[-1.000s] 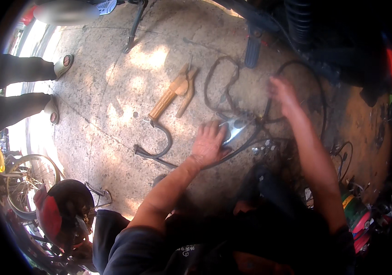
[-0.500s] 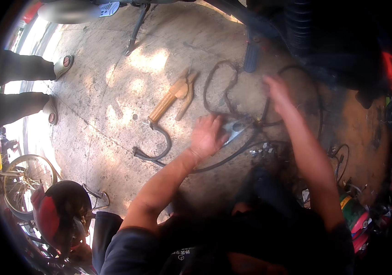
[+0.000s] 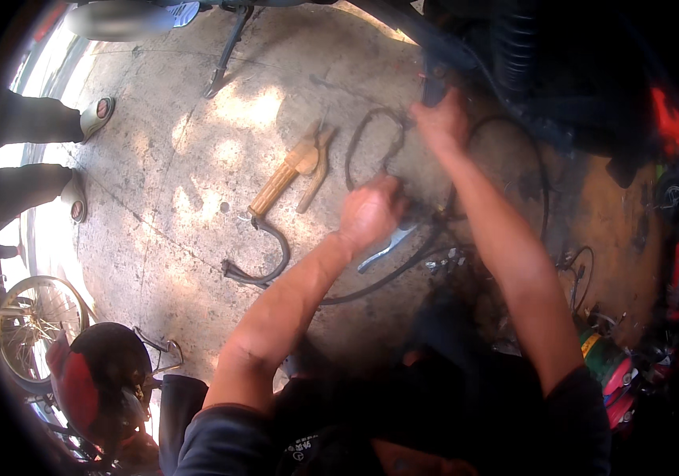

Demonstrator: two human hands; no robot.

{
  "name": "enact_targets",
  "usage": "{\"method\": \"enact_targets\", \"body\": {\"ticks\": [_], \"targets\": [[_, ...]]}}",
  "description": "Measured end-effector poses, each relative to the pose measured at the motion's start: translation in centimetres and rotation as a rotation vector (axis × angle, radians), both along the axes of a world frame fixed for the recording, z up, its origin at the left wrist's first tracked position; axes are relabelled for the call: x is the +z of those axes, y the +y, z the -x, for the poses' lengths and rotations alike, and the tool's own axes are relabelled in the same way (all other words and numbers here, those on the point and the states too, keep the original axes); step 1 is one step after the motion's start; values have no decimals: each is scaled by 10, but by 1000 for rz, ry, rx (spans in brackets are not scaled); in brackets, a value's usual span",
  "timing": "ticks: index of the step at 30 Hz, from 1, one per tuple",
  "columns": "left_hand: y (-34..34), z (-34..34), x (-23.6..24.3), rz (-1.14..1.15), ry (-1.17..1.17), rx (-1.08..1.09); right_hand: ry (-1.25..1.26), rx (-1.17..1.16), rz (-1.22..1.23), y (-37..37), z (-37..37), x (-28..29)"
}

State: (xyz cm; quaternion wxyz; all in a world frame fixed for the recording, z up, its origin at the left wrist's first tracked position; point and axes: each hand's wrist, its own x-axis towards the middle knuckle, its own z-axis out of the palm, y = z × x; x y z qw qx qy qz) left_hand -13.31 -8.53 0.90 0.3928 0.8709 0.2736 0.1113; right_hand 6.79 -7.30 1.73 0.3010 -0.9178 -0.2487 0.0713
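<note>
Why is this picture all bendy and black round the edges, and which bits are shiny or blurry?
Head view: the wide fisheye lens bends the edges and the rim is black; bright patches dot the floor; the flat piece by the left hand catches pale light. Also head view: the red thing far right looks blurry.

tan clamp (image 3: 274, 190), black cable (image 3: 379, 294), silvery metal piece (image 3: 387, 247), grey-beige floor (image 3: 166, 274) dappled with pale light, red-and-black rounded object (image 3: 109, 381)

Grey concrete floor (image 3: 149, 151) under a tan clamp (image 3: 277, 184), dark cable (image 3: 286, 251) and shiny metal piece (image 3: 387, 248).
</note>
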Motion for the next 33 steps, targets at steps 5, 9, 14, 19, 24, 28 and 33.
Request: {"method": "enact_targets", "body": {"ticks": [5, 9, 14, 19, 24, 28, 33], "targets": [[-10, -2, -33, 218, 35, 128, -139, 205, 209, -7, -27, 2], [-9, -16, -52, 352, -73, 221, -60, 339, 266, -8, -40, 20], [0, -50, -62, 703, -293, 274, 19, 389, 216, -11, -56, 10], [5, -72, -56, 1032, -558, 296, 85, 358, 109, -15, -50, 17], [5, -100, -48, 1213, -602, 351, 119, 368, 161, -10, -47, 20], [0, -110, -49, 1414, -919, 306, 68, 361, 204, -5, -32, 23], [-7, -114, -47, 1284, -752, 307, -68, 352, 335, 6, -17, 41]]}}
